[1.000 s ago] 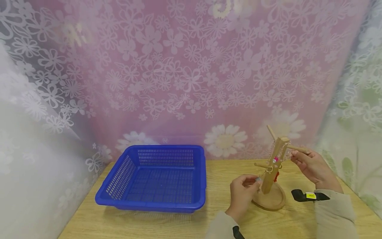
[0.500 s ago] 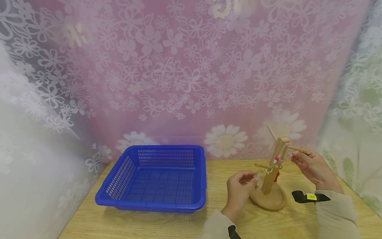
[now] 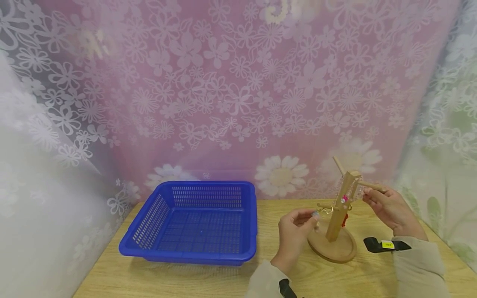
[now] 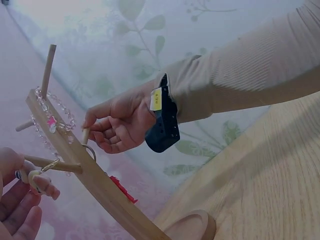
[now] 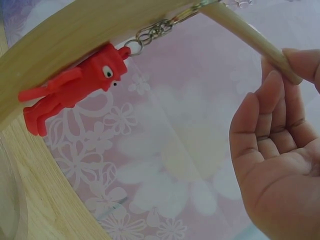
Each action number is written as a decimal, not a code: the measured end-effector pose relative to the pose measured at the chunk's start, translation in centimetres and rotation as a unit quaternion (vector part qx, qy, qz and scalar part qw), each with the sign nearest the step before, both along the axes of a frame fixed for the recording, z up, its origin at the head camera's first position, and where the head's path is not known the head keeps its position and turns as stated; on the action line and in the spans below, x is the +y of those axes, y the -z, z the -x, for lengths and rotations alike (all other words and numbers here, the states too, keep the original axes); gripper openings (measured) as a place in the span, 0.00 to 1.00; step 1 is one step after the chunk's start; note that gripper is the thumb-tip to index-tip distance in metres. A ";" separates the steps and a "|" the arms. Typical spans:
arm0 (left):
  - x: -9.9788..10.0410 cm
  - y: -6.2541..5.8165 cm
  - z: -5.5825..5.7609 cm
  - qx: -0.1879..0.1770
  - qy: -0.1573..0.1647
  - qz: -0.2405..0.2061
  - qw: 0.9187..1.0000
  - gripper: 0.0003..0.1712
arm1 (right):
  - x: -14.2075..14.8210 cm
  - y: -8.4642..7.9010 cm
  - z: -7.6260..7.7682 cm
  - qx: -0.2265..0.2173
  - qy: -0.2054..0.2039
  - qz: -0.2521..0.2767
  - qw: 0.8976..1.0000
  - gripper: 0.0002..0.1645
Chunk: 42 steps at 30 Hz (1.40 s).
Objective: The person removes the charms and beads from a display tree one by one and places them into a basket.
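Note:
A wooden stand with several pegs rises from a round base. My left hand pinches a small charm keychain, pale with some blue; its gold ring hangs round the near-left peg, close to the hand. My right hand grips the end of a right-side peg between thumb and fingers. From that peg hangs a red figure keychain on a metal chain. A clear pink bead bracelet with a bright pink charm drapes over the upper pegs.
To the left of the stand, a blue plastic basket sits on the wooden table. A pink flowered curtain hangs behind, and pale curtains close off both sides.
My left hand has moved left and slightly up, drawing the charm keychain outward along its peg. The stand's base has shifted slightly left. My right hand keeps its hold.

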State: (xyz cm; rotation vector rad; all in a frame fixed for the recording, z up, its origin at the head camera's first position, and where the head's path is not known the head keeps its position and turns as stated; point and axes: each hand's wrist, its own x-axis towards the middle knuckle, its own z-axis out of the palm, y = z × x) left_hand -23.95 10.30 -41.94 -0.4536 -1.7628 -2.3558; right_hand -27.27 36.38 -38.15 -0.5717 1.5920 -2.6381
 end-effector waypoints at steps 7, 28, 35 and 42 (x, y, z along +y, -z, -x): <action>-0.7 -0.6 0.0 0.012 0.001 -0.009 1.000 0.07 | 0.2 0.4 0.2 0.008 -0.008 0.002 1.000 0.20; -4.2 -2.4 0.3 -0.003 -0.004 -0.003 1.000 0.08 | 0.1 0.2 0.2 0.015 -0.020 0.007 1.000 0.21; -5.5 -3.2 0.4 0.002 -0.012 -0.004 1.000 0.10 | 0.2 -0.1 0.2 0.013 -0.022 0.011 1.000 0.22; -7.7 -3.7 0.9 0.009 -0.026 0.004 1.000 0.11 | 0.2 0.0 0.2 0.001 -0.011 0.010 1.000 0.19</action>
